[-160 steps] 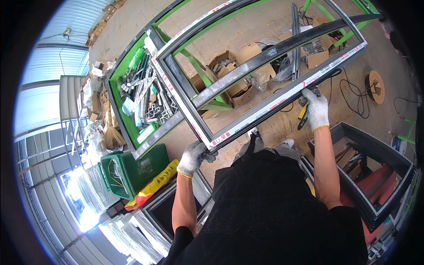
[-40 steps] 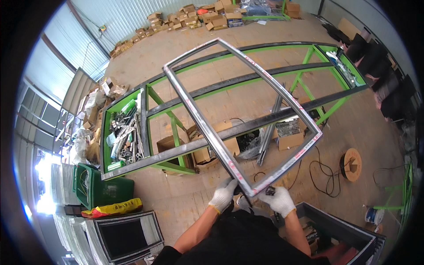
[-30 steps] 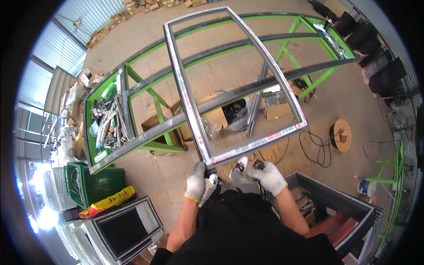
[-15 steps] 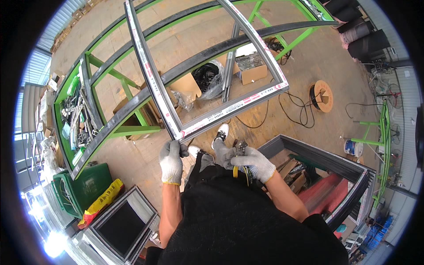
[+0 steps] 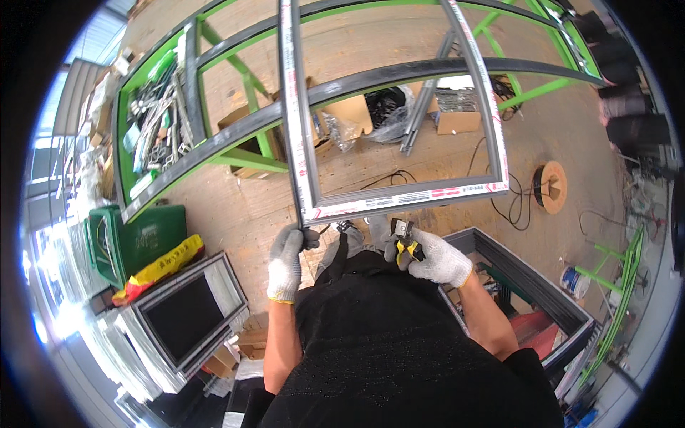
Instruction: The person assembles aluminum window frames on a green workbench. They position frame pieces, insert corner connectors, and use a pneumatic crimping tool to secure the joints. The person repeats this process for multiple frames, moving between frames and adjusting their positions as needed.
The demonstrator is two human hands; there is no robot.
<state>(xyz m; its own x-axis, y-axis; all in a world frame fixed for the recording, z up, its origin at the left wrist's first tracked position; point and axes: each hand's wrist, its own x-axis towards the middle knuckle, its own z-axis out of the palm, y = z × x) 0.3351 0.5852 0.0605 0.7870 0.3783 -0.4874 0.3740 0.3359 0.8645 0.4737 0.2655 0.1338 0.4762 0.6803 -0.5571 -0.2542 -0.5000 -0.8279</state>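
Note:
A window frame (image 5: 414,202) with printed protective tape lies across the green rack, its near left corner above my left hand. My left hand (image 5: 287,262), in a white knit glove with dark grey fingers, is closed just below that corner. A thin dark end sticks out by its fingertips, too small to name. My gloved right hand (image 5: 434,258) is wrapped round a plier-like hand cutter (image 5: 407,246) with yellow-and-black handles. Its metal head points up, below the frame's near bar and apart from it.
The green rack (image 5: 250,160) has black-padded bars and a tray of metal parts at left. A green bin (image 5: 146,239) and dark-panelled frames (image 5: 187,314) stand at left. At right are a dark frame (image 5: 524,274), a cable reel (image 5: 553,187) and loose cable. Cartons (image 5: 457,123) lie beyond.
My view has shifted, so the frame and rack appear farther right. The cutter in my right hand has turned, with its yellow handles showing more clearly. My left hand stays near the corner.

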